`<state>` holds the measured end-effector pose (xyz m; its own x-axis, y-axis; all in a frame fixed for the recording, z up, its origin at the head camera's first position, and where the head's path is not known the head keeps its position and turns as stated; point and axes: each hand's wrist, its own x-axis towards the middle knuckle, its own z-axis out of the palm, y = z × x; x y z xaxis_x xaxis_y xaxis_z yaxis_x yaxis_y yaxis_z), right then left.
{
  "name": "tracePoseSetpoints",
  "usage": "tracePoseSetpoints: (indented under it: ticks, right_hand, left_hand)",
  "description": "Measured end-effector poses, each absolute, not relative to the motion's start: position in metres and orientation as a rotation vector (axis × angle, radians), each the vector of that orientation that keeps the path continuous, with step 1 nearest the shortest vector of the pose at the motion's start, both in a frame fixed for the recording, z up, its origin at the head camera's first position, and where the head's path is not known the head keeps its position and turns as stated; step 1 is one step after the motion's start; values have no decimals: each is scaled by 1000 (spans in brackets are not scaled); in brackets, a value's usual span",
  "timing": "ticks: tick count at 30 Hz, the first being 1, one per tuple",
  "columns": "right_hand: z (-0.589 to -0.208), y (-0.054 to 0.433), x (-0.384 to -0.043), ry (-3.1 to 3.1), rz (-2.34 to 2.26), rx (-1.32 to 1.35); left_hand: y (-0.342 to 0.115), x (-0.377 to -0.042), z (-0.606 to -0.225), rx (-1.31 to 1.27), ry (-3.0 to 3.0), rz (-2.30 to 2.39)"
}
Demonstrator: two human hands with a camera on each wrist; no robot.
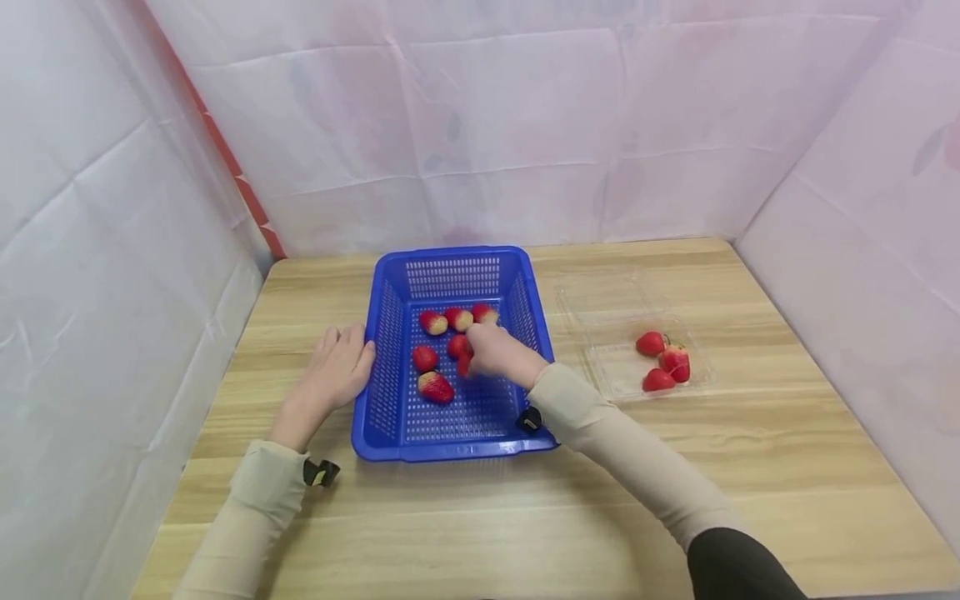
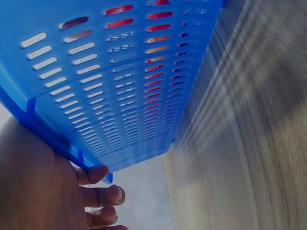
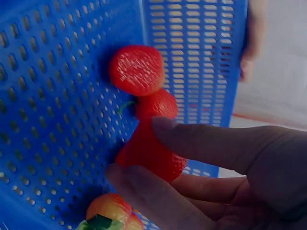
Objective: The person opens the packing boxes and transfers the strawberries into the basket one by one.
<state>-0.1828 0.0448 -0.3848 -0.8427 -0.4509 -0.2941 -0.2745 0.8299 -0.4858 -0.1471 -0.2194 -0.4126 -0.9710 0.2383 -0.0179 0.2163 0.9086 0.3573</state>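
A blue plastic basket [image 1: 453, 452] sits on the table with several red strawberries inside, some with pale yellowish ends. My left hand [image 1: 341, 367] holds its left rim; in the left wrist view the fingers [image 2: 101, 196] curl at the rim's outer edge and the thumb is hidden. Inside the basket, my right hand [image 1: 498, 354] pinches a red strawberry [image 3: 151, 153] between thumb and fingers. Two more strawberries lie just beyond it in the right wrist view, the nearer one [image 3: 157, 104] with a green stem. A yellowish strawberry [image 3: 109, 207] with green leaves lies below the fingers.
To the right of the basket an opened clear plastic box [image 1: 618, 367] holds three strawberries [image 1: 675, 363], its lid [image 1: 603, 297] folded back. The wooden table [image 1: 420, 533] is bounded by pale sheeting [image 1: 510, 125] at the back and both sides.
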Motion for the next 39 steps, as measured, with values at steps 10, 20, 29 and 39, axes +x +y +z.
tracePoseSetpoints:
  ticks: [10, 20, 29, 39]
  right_hand:
    - [-399, 34, -186, 2580, -372, -688]
    - [-404, 30, -182, 2608, -346, -730]
    - [-397, 33, -178, 2563, -352, -665]
    - [-370, 46, -174, 2563, -449, -615]
  left_hand:
    - [-221, -148, -411, 374, 3031, 561]
    - [-218, -147, -409, 374, 3006, 557]
    - [-218, -146, -410, 372, 3005, 559]
    - [-219, -147, -413, 370, 3011, 569]
